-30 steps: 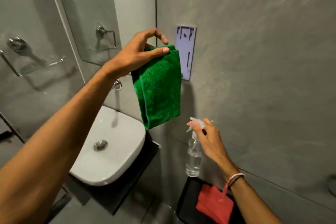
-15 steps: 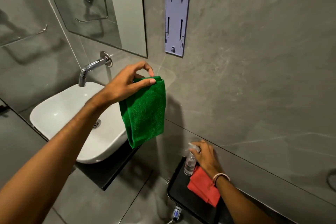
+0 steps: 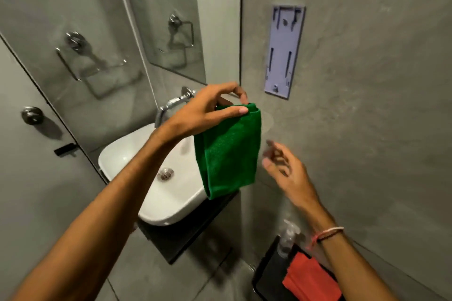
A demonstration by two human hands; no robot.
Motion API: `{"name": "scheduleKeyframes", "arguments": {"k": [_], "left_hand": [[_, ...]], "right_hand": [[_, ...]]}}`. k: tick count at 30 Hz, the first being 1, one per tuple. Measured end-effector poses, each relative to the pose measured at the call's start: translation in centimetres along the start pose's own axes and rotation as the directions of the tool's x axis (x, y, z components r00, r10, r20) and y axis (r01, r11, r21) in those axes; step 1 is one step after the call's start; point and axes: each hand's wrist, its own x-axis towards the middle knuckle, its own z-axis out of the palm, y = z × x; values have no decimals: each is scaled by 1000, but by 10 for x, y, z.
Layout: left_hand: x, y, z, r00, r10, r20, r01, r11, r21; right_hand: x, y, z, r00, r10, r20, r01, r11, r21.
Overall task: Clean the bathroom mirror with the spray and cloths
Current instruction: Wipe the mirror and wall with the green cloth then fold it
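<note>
My left hand [image 3: 208, 110] pinches the top edge of a folded green cloth [image 3: 228, 151], which hangs over the right side of the white basin [image 3: 137, 161]. My right hand [image 3: 285, 168] is raised just right of the cloth, fingers spread, blurred and empty. The clear spray bottle [image 3: 287, 239] stands on a low black shelf [image 3: 266, 266] at the bottom right, next to a red cloth [image 3: 310, 278]. The mirror [image 3: 176, 14] hangs on the wall above the tap [image 3: 171, 105].
A lilac plastic bracket [image 3: 283, 51] is fixed to the grey wall right of the mirror. A chrome towel ring [image 3: 75, 54] sits on the left wall, a round knob [image 3: 31, 115] below it. The basin rests on a dark counter [image 3: 186, 234].
My right hand has let go of the spray bottle on the shelf and risen beside the green cloth. My left hand still holds the cloth; the view has tilted.
</note>
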Motion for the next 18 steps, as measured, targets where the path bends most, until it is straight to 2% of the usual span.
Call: {"name": "scheduleKeyframes", "arguments": {"k": [2, 3, 5, 6, 7, 8, 10, 11, 13, 15, 18], "left_hand": [[3, 21, -25, 999, 48, -22, -49, 995, -88], [8, 33, -44, 997, 52, -61, -61, 988, -140], [9, 50, -73, 973, 24, -230, -92, 952, -291], [5, 53, -85, 951, -29, -307, -114, 893, -436], [0, 58, -96, 937, -78, -340, -158, 775, -612], [-4, 62, -100, 928, -92, -361, -231, 617, -753], [-13, 65, -89, 918, -131, -375, -315, 336, -888], [-13, 68, -83, 911, -104, -400, -363, 262, -894], [-3, 72, -70, 902, -61, -427, -416, 138, -899], [15, 74, -77, 839, -157, -522, -488, 211, -847], [31, 101, -92, 704, -291, -648, -618, 199, -761]], "right_hand": [[28, -75, 6, 974, -169, 148, 140, 972, 191], [43, -112, 9, 958, -226, 179, 181, 954, 238], [64, -166, 18, 943, -283, 177, 220, 925, 309], [73, -184, 22, 945, -298, 138, 227, 896, 381], [85, -205, 27, 942, -319, 102, 244, 863, 442], [97, -228, 33, 933, -350, 81, 264, 822, 504], [112, -259, 46, 935, -351, 48, 265, 783, 563], [120, -272, 54, 938, -345, 22, 278, 793, 543], [135, -286, 69, 934, -342, -100, 353, 852, 387], [151, -300, 78, 895, -403, -192, 423, 903, 72], [165, -324, 62, 814, -512, -273, 425, 846, -321]]}}
